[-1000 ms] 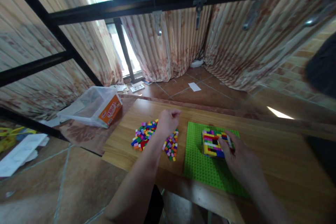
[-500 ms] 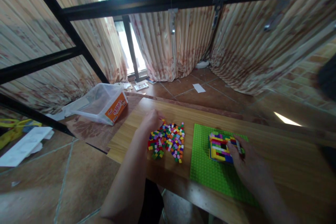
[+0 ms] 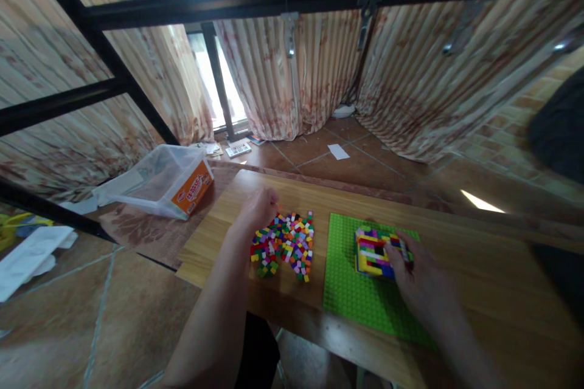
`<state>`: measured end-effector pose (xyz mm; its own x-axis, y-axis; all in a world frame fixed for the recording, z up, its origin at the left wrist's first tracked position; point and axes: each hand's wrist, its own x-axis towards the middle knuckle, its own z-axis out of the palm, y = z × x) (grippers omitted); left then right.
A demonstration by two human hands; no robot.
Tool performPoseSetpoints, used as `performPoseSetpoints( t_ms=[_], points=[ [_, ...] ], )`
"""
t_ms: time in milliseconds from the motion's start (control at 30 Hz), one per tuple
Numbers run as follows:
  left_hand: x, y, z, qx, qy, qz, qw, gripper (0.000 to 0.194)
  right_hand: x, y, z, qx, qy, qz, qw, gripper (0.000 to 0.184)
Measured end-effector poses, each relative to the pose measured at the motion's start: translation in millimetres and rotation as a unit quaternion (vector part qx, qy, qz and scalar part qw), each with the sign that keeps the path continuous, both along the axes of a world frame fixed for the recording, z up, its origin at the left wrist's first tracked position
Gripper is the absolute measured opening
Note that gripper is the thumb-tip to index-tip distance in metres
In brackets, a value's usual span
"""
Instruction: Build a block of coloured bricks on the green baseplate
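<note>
A loose pile of small multicoloured toy bricks [image 3: 292, 242] lies on the wooden table [image 3: 314, 191]. At the pile's far left edge is my left hand [image 3: 261, 208], its fingers pinched together; whatever is between the fingertips is too small to make out. To the right, a green studded baseplate [image 3: 344, 279] carries a low rectangular structure of coloured bricks [image 3: 371, 252], with yellow, red, white and blue showing. My right hand [image 3: 417, 270] grips the right end of this structure, thumb on the near side, and hides that end.
On a rug left of the table stands a clear plastic bin [image 3: 159, 185] with an orange label. A black metal frame [image 3: 237, 0] crosses in front of the curtains [image 3: 292, 85]. Papers [image 3: 338, 152] lie on the tiled floor. A dark object [image 3: 559, 279] is at the table's right.
My left hand has drawn slightly back from the pile, its fingertips now more in sight. My right hand stays on the brick structure. The whole view has shifted a little.
</note>
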<state>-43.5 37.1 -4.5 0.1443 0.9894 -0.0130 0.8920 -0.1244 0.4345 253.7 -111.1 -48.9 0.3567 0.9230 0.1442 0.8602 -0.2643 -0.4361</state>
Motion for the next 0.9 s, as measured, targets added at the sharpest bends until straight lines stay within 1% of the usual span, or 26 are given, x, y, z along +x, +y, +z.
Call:
performPoseSetpoints(
  t_ms=[67, 300, 467, 633, 733, 900],
  points=[
    [2, 0, 1.2, 0.017, -0.014, -0.005, 1.000, 0.030, -2, 0, 1.9, -0.003, 0.006, -0.006, 1.000, 0.059],
    [11, 3, -0.6, 0.034, -0.011, -0.005, 0.999, 0.028, -6, 0, 6.6, -0.004, 0.005, -0.007, 1.000, 0.057],
    [17, 2, -3.3, 0.014, -0.028, -0.052, 0.998, 0.024, -4, -1, 3.6, 0.005, -0.003, 0.001, 1.000, 0.053],
    [21, 0, -0.8, 0.016, -0.029, -0.085, 0.996, 0.023, -4, -1, 2.1, 0.009, -0.006, -0.001, 1.000, 0.053],
    [23, -2, 0.6, 0.006, -0.022, -0.094, 0.995, 0.022, -5, -1, 3.2, 0.010, -0.002, -0.001, 1.000, 0.054],
    [26, -3, -2.5, 0.000, -0.027, -0.107, 0.994, 0.024, -6, 0, 6.0, -0.002, 0.011, -0.004, 1.000, 0.055]
  ],
)
